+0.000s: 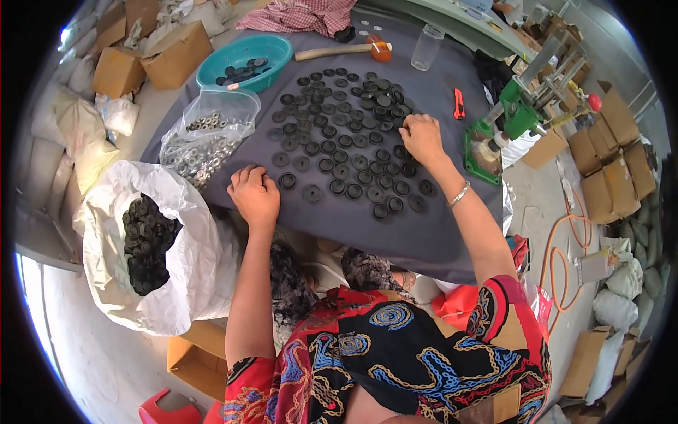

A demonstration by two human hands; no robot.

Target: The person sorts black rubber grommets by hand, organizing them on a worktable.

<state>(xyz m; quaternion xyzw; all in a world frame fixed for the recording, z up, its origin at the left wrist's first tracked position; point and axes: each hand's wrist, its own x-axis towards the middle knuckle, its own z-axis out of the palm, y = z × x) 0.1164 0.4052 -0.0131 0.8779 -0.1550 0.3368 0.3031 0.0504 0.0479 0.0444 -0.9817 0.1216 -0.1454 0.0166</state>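
Many round black rubber discs [341, 172] lie spread over the dark cloth-covered table [296, 219], some with raised rims and some flatter. Toward the far right of the spread they are heaped in a small pile [382, 99]. At the right edge of the discs is my right hand [424, 139], its fingers bent down beside the pile; whatever is under the fingertips is hidden. My left hand [256, 196] rests at the table's near left edge with curled fingers, left of the nearest discs. I cannot see inside its grip.
A clear bag of small metal parts [201, 152] and a teal basin [205, 74] with black discs stand left. A white sack [106, 261] of black pieces is beside the table. Farther off are a mallet [332, 52], glass jar [427, 48], red cutter [459, 104] and green press [519, 109].
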